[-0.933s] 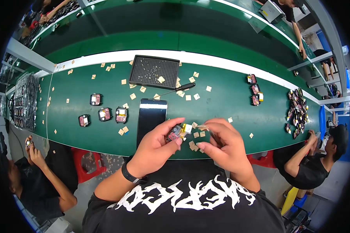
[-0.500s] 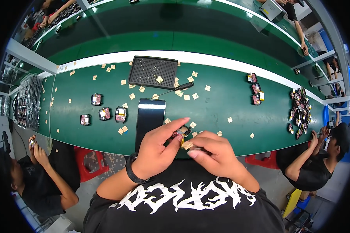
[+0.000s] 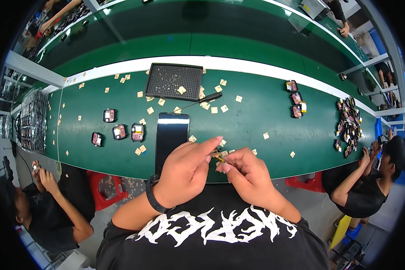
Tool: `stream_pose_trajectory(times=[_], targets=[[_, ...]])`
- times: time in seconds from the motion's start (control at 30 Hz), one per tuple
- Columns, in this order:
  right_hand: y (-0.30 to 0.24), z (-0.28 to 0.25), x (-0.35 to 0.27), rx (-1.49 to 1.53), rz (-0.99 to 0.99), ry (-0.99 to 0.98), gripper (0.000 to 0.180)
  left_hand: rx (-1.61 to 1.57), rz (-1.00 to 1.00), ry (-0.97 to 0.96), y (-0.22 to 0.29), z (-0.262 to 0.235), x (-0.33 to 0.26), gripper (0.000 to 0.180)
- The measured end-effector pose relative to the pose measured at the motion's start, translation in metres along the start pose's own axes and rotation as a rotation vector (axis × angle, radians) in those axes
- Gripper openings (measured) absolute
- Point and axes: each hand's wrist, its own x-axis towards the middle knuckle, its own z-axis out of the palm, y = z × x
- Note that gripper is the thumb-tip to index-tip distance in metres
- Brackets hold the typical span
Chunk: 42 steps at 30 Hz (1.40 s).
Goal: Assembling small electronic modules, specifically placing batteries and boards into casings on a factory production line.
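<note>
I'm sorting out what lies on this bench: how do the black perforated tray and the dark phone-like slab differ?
The perforated tray is matte and dotted with holes; the slab is smooth and glossy. The tray lies crosswise at the far side of the green table; the slab lies lengthwise, just beyond the left hand. Both are dark, flat rectangles.

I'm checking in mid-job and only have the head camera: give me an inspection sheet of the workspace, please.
Surface: green bench top, white strip along the far edge.
Job's things: small part pinched between both hands, too small to identify.
Clutter: tan squares scattered; black perforated tray; screwdriver; dark phone; small modules.
Grippers: left hand and right hand meet at the near edge.
Cables: nothing seen.
Surroundings: seated co-workers on both sides.
</note>
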Motion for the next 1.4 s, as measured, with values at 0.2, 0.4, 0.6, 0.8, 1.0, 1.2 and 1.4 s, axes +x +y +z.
stream_pose_trajectory(times=[0.2, 0.4, 0.6, 0.8, 1.0, 1.2, 1.4], targets=[[-0.005, 0.005, 0.002, -0.035, 0.072, 0.033, 0.014, 0.083, 0.052, -0.012, 0.004, 0.004, 0.000, 0.049], [-0.003, 0.013, 0.002, 0.014, 0.118, 0.079, 0.012, 0.046, -0.007, -0.020, 0.000, 0.004, -0.005, 0.047], [0.004, 0.012, -0.001, 0.072, 0.116, 0.051, 0.014, -0.258, -0.233, -0.123, -0.003, -0.011, -0.006, 0.045], [0.008, 0.003, -0.003, 0.381, 0.086, 0.008, 0.017, -0.536, -0.447, -0.147, 0.000, -0.015, -0.010, 0.045], [0.002, 0.005, 0.001, 0.408, -0.004, 0.069, 0.026, -0.459, -0.451, -0.181, 0.001, -0.014, -0.009, 0.045], [0.001, 0.000, 0.008, 0.092, -0.059, 0.093, 0.029, -0.300, -0.315, -0.195, 0.000, -0.012, -0.005, 0.043], [-0.009, -0.018, 0.017, -0.332, -0.361, 0.050, 0.029, -0.446, -0.460, -0.228, 0.009, -0.013, -0.003, 0.042]])
